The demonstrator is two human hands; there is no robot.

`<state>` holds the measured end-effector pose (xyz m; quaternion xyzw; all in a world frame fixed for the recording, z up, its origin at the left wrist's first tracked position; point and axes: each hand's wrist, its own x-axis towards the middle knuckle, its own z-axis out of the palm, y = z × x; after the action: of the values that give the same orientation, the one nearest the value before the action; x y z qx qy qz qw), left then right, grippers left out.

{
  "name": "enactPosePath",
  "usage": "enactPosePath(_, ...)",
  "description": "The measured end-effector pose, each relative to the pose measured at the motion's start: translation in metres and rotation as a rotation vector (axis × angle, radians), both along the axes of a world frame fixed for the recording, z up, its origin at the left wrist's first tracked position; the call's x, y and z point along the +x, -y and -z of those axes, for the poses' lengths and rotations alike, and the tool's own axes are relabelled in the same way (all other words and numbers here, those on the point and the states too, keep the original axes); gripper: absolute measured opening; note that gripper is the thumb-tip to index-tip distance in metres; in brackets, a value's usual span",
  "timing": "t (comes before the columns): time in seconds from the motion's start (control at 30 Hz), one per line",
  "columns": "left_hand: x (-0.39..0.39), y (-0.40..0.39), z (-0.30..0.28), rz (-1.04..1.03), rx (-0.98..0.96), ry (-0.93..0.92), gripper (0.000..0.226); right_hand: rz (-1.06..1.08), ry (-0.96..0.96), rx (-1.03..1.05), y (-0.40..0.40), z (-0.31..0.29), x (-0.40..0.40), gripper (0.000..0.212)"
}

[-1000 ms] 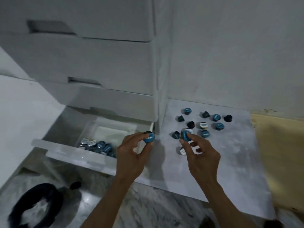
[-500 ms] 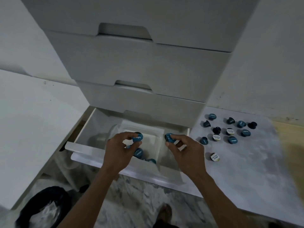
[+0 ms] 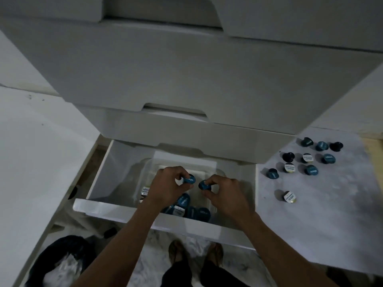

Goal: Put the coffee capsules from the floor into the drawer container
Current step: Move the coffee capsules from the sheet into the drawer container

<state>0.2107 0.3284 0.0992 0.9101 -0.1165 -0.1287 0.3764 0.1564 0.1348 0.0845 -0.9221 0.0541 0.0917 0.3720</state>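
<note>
Beside the smooth, matt white drawer (image 3: 132, 212), capsules (image 3: 310, 169) with glossy lids, seemingly foil, lie on a matt marbled sheet (image 3: 310, 224).

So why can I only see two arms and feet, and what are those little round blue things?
The camera sits on a person's head and looks down, so you see only their arms and feet. Each hand pinches one blue coffee capsule: the left hand holds the left capsule, the right hand holds the right capsule. Both hover over a clear container inside the open bottom drawer, where other capsules already lie. More capsules wait on the floor to the right.
</note>
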Motion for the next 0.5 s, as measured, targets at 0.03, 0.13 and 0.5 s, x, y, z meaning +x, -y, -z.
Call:
enactPosePath(0.03, 0.005, 0.002, 0.005, 0.038, 0.017, -0.028, 0.015, -0.004, -0.021, -0.023, -0.001, 0.004, 0.002, 0.014)
enactPosePath(0.13, 0.015, 0.009, 0.017, 0.121, 0.081, -0.1, 0.014, -0.048, -0.054, -0.1, -0.005, 0.014, 0.009, 0.016)
enactPosePath(0.5, 0.028, 0.02, 0.042, 0.157, 0.15, -0.206, 0.018, -0.193, -0.069, -0.235, -0.006, 0.025, 0.017, 0.006)
